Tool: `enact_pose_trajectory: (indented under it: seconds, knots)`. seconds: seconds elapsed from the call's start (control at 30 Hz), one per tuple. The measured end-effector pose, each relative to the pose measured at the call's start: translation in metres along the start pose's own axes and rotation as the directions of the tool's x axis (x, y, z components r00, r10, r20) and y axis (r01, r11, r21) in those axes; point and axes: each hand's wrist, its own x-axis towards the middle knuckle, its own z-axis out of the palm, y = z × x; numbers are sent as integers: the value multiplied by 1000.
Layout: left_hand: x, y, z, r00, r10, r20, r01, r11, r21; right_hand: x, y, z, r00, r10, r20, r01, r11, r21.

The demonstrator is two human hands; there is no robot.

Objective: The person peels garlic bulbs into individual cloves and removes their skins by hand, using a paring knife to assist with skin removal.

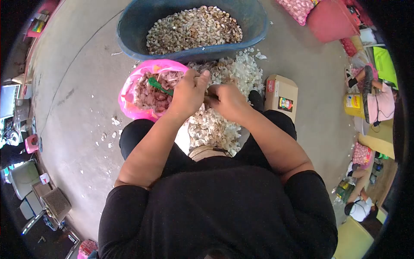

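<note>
My left hand (pixel 189 96) is closed, thumb on top, at the right rim of a pink plastic bag (pixel 125 97). From its left side sticks the green handle of a tool (pixel 159 86), whose working end is hidden by the hand. The bag holds purplish garlic (pixel 148 101). Close against the left hand, my right hand (pixel 229 101) has its fingers curled and pinched around a small brownish piece, mostly covered. Under both hands lies a heap of pale garlic skins (pixel 211 129), between my knees.
Ahead stands a blue tub (pixel 189 55) with many garlic cloves (pixel 194 30). Loose skins (pixel 248 71) lie before it. At right is a cardboard box (pixel 282 97). Farther right are a red tub (pixel 332 21), a yellow bucket (pixel 354 104) and other people (pixel 381 103).
</note>
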Motion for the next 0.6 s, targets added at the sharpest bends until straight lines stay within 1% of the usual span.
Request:
enact_pose_trajectory:
  seconds: [0.1, 0.2, 0.23, 0.27, 0.3, 0.33, 0.4, 0.43, 0.5, 0.53, 0.6]
  knots:
    - [8, 4, 3, 994, 109, 24, -112, 981, 161, 3, 20, 5, 984, -144, -108, 157, 979, 130]
    - [20, -13, 8, 981, 121, 152, -117, 993, -35, 5, 28, 0, 986, -163, 15, 153, 950, 273]
    - [22, -15, 6, 966, 5, 258, 52, 976, -212, 6, 30, -3, 986, -117, 114, 55, 896, 440]
    - [24, -16, 3, 922, -87, 376, 233, 903, -362, 8, 31, -7, 971, -90, 220, -57, 810, 583]
    - [24, -13, -1, 853, -148, 500, 414, 777, -475, 9, 31, -10, 942, -80, 327, -181, 698, 693]
    - [23, -8, 0, 849, -168, 501, 462, 697, -549, 11, 31, -13, 931, -94, 353, -238, 578, 780]
    - [26, -8, -2, 809, -163, 564, 528, 623, -577, 12, 32, -16, 906, -130, 402, -351, 299, 887]
    - [28, -9, -3, 789, -155, 594, 558, 586, -588, 12, 34, -15, 902, -160, 402, -363, 226, 904]
    - [32, -11, -3, 754, -83, 652, 595, 508, -623, 14, 38, -15, 893, -221, 393, -385, 79, 919]
    - [34, -11, -2, 734, -43, 678, 613, 469, -635, 14, 37, -16, 892, -237, 384, -386, 40, 922]
    - [37, -13, -1, 709, -36, 704, 659, 391, -643, 15, 34, -22, 893, -266, 364, -386, -34, 922]
